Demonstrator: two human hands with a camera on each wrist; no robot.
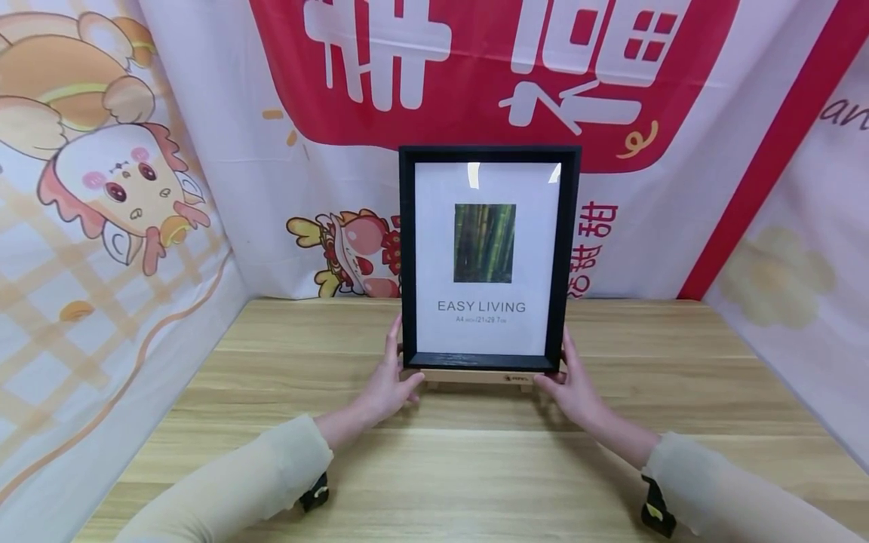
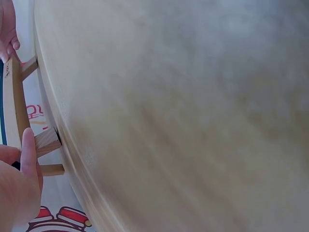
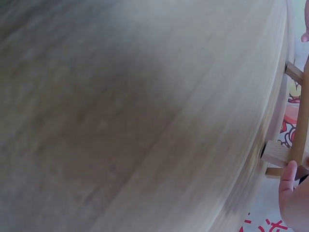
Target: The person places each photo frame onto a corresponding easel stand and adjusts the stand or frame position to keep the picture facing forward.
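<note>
A black picture frame (image 1: 483, 256) with a bamboo picture and the words "EASY LIVING" stands upright on a small wooden easel (image 1: 468, 376). At its lower left corner, my left hand (image 1: 385, 386) grips the frame, thumb at the easel's ledge and fingers along the side. My right hand (image 1: 578, 388) grips the lower right corner in the same way. From the left wrist, the ledge (image 2: 18, 104) and the easel's legs (image 2: 48, 140) show from below. The right wrist view has the ledge (image 3: 300, 121) at its right edge. Behind the frame, some fingers are hidden.
A wood-grain table (image 1: 489, 467) lies under the easel. Close behind stands a printed cloth backdrop (image 1: 339, 173) with a red panel. Cloth side walls (image 1: 88, 317) border the table left and right. Dark wrist cameras (image 1: 315, 494) hang under both sleeves.
</note>
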